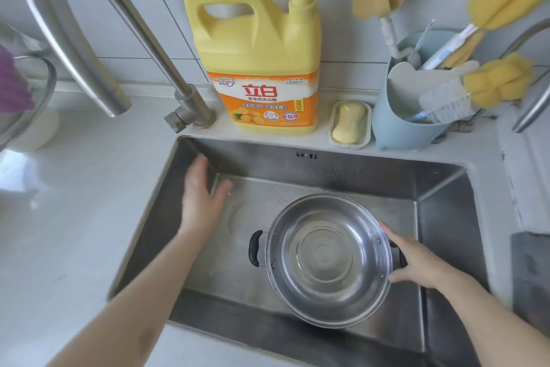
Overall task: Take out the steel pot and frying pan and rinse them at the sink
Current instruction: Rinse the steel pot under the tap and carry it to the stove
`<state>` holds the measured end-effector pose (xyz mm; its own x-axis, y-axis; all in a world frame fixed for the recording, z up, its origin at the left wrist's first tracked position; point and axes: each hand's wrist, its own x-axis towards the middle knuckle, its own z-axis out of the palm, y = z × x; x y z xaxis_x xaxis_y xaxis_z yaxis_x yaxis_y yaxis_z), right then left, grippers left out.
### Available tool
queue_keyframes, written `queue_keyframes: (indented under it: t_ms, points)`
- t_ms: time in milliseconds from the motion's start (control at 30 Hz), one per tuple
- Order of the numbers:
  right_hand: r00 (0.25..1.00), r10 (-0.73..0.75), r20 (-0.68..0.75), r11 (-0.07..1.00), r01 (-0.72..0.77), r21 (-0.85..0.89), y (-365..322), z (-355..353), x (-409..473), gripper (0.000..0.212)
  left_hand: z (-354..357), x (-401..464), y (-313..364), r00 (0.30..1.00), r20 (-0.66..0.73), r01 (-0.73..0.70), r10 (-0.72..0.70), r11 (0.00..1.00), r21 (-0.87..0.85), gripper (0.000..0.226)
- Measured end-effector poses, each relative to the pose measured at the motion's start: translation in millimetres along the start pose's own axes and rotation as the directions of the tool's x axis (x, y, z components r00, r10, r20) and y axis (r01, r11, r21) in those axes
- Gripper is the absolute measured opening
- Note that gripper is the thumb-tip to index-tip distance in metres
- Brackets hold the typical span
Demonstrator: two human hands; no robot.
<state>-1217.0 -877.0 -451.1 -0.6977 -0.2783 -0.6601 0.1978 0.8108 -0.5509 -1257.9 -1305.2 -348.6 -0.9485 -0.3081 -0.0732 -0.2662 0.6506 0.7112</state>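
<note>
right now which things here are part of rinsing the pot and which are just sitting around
Part of the job:
round steel pot with black handles
right hand gripping its handle
left hand, open
stainless steel sink
curved steel faucet

Just lying about:
yellow dish soap jug
yellow soap bar
blue brush holder

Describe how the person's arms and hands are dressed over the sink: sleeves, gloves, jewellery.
Both forearms are bare for as far as the view shows; no sleeve or cuff is in view. The left hand and the right hand wear no gloves. No ring, watch or bracelet shows on the visible fingers and wrists. The picture is too soft to tell anything about the nails.
</note>
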Motion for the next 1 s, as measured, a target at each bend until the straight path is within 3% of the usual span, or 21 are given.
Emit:
queue_keyframes:
  t_ms: [33, 100, 167, 233, 367, 667, 833, 1000]
  points:
    - [1.000, 0.002, -0.002, 1.000, -0.002, -0.007, -2, 0, -1, 0.123, 17, -16, -12, 0.974, 0.222, 0.000, -0.031, 0.990, 0.138, 0.088]
    - [1.000, 0.008, 0.001, 0.999, -0.008, -0.049, -4, 2, -3, 0.127, 44, -41, -32, 0.792, 0.582, -0.079, -0.186, 0.914, 0.399, 0.119]
    - [1.000, 0.016, 0.014, 0.996, -0.015, -0.092, -7, 4, -8, 0.137, 59, -55, -43, 0.667, 0.693, -0.218, -0.273, 0.818, 0.532, 0.135]
    - [1.000, 0.021, 0.016, 0.990, -0.018, -0.142, -7, 8, -13, 0.145, 66, -58, -44, 0.633, 0.721, -0.292, -0.281, 0.776, 0.559, 0.141]
    - [0.999, 0.021, -0.031, 0.981, -0.026, -0.193, -10, 18, -18, 0.151, 75, -53, -49, 0.622, 0.746, -0.358, -0.237, 0.761, 0.540, 0.145]
    - [0.996, -0.033, -0.082, 0.997, 0.028, -0.066, -21, 28, -22, 0.151, 78, -43, -72, 0.628, 0.775, -0.371, -0.063, 0.852, 0.370, 0.152]
    - [0.974, -0.148, -0.171, 0.989, 0.150, 0.002, -53, 11, -45, 0.145, 40, -45, -56, 0.699, 0.715, -0.375, 0.006, 0.854, 0.360, 0.152]
    - [0.913, -0.238, -0.330, 0.971, 0.236, -0.048, -91, -30, -93, 0.139, -21, -50, -7, 0.769, 0.586, -0.481, 0.254, 0.834, 0.269, 0.152]
